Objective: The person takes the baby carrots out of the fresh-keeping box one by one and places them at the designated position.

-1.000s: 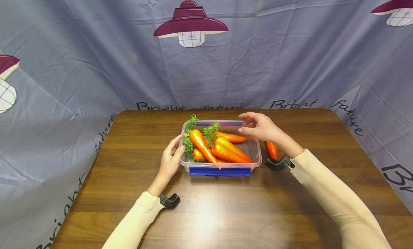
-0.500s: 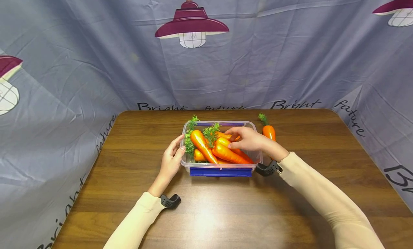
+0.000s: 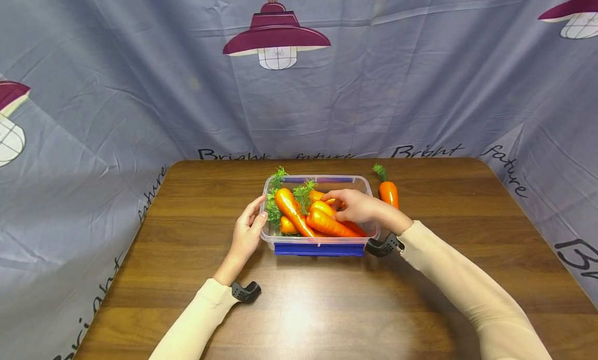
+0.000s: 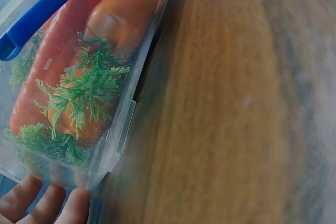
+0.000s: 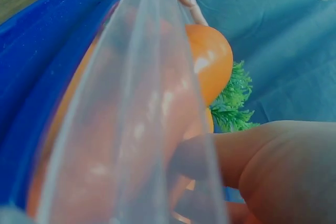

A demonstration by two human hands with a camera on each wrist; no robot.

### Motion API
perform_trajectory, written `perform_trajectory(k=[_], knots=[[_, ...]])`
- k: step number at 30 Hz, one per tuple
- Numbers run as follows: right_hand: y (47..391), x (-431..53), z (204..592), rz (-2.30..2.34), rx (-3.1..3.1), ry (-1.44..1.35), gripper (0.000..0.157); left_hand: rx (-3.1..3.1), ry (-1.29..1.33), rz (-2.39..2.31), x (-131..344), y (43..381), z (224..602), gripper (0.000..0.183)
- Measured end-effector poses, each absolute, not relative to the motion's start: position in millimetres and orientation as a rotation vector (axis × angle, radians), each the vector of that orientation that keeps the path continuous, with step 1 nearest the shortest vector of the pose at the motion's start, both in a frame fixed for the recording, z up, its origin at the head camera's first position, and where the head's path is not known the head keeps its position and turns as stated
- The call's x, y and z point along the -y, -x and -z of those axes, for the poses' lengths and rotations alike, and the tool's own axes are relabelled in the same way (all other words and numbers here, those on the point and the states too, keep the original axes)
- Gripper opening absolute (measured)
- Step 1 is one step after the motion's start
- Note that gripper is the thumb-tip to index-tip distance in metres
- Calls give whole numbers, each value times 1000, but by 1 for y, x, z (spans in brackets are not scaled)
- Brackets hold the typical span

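A clear plastic box (image 3: pixel 317 240) with blue clips holds several orange carrots with green feathery tops; it stands on the table. My left hand (image 3: pixel 246 227) rests against the box's left end, its fingertips touching the outside of the wall, as the left wrist view also shows. Inside the box, my right hand (image 3: pixel 357 207) curls its fingers and thumb round a carrot (image 3: pixel 321 208) behind the front carrot (image 3: pixel 329 223). Part of the gripped carrot is hidden under the hand. In the right wrist view, the thumb (image 5: pixel 194 158) shows through the clear wall.
Another carrot (image 3: pixel 389 193) lies on the wooden table (image 3: pixel 224 189) just right of the box, partly covered by the right forearm. A grey curtain (image 3: pixel 355 100) with printed lamps hangs behind the table and along both sides.
My right hand has come left and down from above the box's right end onto the carrots, and its fingers have closed round one. The held carrot has shifted slightly. My left hand stays put.
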State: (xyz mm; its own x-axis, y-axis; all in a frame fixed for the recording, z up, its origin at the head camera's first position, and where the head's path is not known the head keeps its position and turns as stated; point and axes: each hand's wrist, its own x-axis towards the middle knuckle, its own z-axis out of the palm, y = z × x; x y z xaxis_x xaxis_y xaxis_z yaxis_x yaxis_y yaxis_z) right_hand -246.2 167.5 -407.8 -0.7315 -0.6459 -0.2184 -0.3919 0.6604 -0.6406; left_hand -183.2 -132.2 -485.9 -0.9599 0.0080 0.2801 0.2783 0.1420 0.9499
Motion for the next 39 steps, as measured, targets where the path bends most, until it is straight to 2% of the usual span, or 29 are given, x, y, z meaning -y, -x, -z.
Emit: perform_trajectory(k=[8, 25, 39], knots=[[244, -168, 408, 787, -2454, 852, 60, 2213, 285, 1907, 133, 182, 487, 45], [241, -169, 412, 892, -2575, 938, 59, 2203, 309, 1900, 132, 183, 487, 44], [245, -173, 410, 1180, -2563, 874, 64, 2211, 305, 1885, 133, 183, 487, 45]])
